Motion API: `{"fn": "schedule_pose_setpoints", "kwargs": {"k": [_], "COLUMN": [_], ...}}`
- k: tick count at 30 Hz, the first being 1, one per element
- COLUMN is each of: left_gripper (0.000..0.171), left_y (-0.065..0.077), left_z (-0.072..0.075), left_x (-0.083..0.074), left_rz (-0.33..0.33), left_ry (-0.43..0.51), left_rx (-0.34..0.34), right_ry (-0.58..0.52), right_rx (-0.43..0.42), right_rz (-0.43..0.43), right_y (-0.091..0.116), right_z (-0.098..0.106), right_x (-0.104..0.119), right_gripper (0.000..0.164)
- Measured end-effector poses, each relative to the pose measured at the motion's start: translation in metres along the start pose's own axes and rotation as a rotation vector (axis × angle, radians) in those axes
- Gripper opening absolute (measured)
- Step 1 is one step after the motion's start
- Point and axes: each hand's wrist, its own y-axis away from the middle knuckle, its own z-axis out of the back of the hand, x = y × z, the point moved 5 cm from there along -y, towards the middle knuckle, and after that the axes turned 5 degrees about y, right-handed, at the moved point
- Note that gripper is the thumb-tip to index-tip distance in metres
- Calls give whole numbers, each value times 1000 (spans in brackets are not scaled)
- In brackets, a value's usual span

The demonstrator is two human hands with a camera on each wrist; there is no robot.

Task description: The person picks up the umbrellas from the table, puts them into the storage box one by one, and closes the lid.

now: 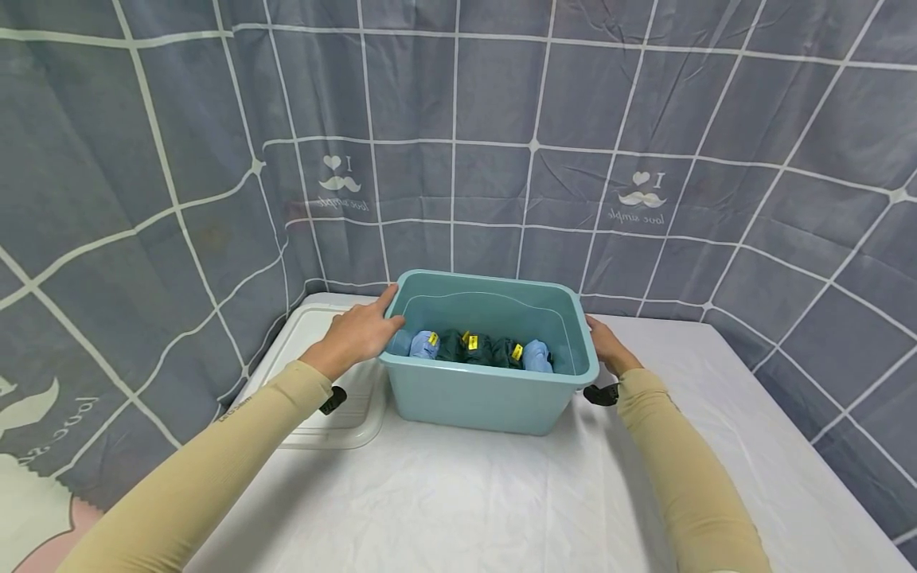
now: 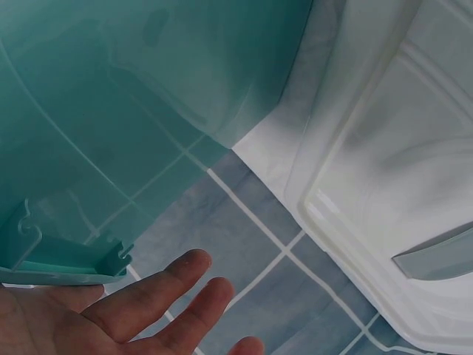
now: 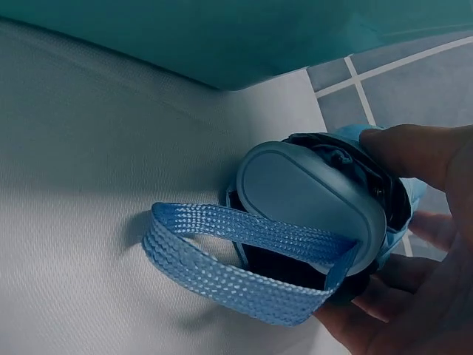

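Observation:
A teal plastic bin (image 1: 473, 398) stands on the white table with a row of rolled light-blue bundles (image 1: 536, 356) and dark-green bundles (image 1: 478, 348) inside, some with yellow tags. My left hand (image 1: 361, 329) rests at the bin's left rim; its fingers extend fairly straight beside the outer wall in the left wrist view. Outside the bin's right end is my right hand (image 1: 607, 348). The right wrist view shows it gripping a folded light-blue umbrella (image 3: 307, 203) by the side, with a woven blue strap (image 3: 222, 285) looping from the handle end. The bin hides this umbrella from the head view.
A white lid (image 1: 358, 414) lies on the table, left of and partly behind the bin. White cloth covers the table (image 1: 444, 493). Grey gridded curtains (image 1: 494, 95) hang close behind the bin and along both sides.

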Motion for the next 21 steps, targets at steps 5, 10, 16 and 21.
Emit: {"fn": "schedule_pose_setpoints", "kwargs": {"k": [5,10,16,21], "left_gripper": [72,73,73,73], "left_y": [0,1,1,1], "left_z": [-1,-1,0,-1], "left_x": [1,2,1,2], "left_rz": [5,7,1,6], "left_ry": [0,1,5,6], "left_rx": [16,2,-17,-5], "right_ry": [-15,-36,-53,-55], "right_rx": [-16,-16,-21,-35], "right_rz": [-11,-48,-68,-90], "right_y": [0,0,1,4], "right_z": [0,-1,0,3], "right_x": [0,-3,-6,-11], "right_gripper": [57,61,68,71]}}
